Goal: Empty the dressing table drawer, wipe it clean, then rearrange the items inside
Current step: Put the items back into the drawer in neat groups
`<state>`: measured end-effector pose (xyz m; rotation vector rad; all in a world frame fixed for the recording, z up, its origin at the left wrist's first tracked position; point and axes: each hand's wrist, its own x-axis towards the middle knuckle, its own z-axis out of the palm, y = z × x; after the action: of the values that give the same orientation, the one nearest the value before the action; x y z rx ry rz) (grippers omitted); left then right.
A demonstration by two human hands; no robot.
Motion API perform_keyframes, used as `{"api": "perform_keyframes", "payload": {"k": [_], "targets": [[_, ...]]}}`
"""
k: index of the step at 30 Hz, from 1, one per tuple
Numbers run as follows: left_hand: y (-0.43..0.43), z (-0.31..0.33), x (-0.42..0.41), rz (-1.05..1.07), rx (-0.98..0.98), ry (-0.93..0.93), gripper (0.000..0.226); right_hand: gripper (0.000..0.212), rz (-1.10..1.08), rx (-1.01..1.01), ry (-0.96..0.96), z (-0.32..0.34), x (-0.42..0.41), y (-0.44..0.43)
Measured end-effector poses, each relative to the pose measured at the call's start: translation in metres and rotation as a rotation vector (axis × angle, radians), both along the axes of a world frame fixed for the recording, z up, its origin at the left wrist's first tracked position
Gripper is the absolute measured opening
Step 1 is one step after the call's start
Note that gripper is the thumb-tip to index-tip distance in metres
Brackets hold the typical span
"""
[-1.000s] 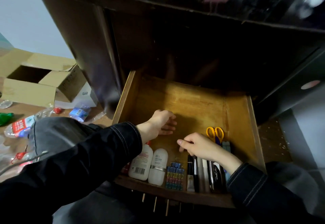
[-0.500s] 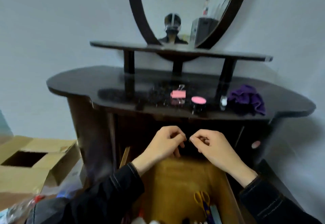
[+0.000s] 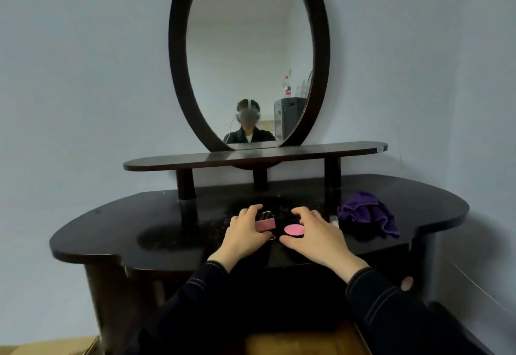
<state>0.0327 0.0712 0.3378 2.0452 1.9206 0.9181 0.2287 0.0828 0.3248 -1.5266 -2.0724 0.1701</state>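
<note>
My left hand (image 3: 245,232) rests on the dark dressing table top (image 3: 139,229), its thumb and fingers closed around a pink binder clip (image 3: 265,225). Right beside it, my right hand (image 3: 318,234) curls around a small round case with a pink lid (image 3: 293,229), thumb at its near edge and fingers behind it. Both items still touch the table top. Only a strip of the open wooden drawer (image 3: 293,340) shows at the bottom edge, between my dark sleeves; what lies inside it is out of view.
A crumpled purple cloth (image 3: 365,215) lies right of my right hand, with a small white object (image 3: 333,219) between them. A raised shelf (image 3: 349,149) and oval mirror (image 3: 248,56) stand behind. Cardboard (image 3: 50,347) shows bottom left. A pink knob (image 3: 407,283) sits on the right cabinet front.
My view rose from the drawer to the table top. Both hands left the drawer, moved up and forward, and closed on the binder clip and the pink-lidded case.
</note>
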Motion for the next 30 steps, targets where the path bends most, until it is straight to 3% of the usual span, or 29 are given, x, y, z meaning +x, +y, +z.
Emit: {"api": "perform_keyframes", "payload": {"k": [2,5,7,9,12,14,18,21,25,28,30], "targets": [[0.005,0.002,-0.002,-0.085,-0.061,-0.023,0.046,0.063,0.027,0.001,-0.054,-0.001,0.000,0.001],[0.008,-0.005,-0.005,-0.097,0.097,0.088,0.021,0.053,0.055,0.006,0.071,-0.004,0.003,-0.002],[0.006,-0.012,-0.006,-0.090,0.243,0.239,0.018,0.041,0.047,0.051,0.328,-0.003,0.008,-0.005],[0.002,-0.015,-0.006,-0.115,0.306,0.239,0.022,0.030,-0.041,0.151,0.566,0.000,0.019,-0.004],[0.001,-0.014,-0.003,-0.098,0.313,0.145,0.026,0.025,-0.248,0.235,0.517,0.005,0.041,0.003],[0.000,-0.008,0.000,-0.097,0.250,-0.039,0.031,0.024,-0.331,0.201,0.355,0.006,0.047,0.010],[0.000,0.001,0.004,-0.177,0.023,-0.693,0.023,0.038,-0.390,0.177,-0.035,0.003,0.039,0.018],[-0.003,0.005,0.006,-0.160,-0.096,-1.060,0.019,0.039,-0.370,0.128,-0.182,0.004,0.036,0.023],[-0.018,0.010,0.007,-0.220,-0.238,-1.434,0.052,0.034,-0.205,0.132,-0.176,0.004,0.036,0.022],[-0.030,0.012,0.010,-0.319,-0.307,-1.465,0.087,0.037,-0.131,0.086,-0.042,0.000,0.036,0.019],[-0.034,0.013,0.010,-0.388,-0.363,-1.461,0.092,0.034,-0.098,0.020,0.127,-0.001,0.034,0.017]]}}
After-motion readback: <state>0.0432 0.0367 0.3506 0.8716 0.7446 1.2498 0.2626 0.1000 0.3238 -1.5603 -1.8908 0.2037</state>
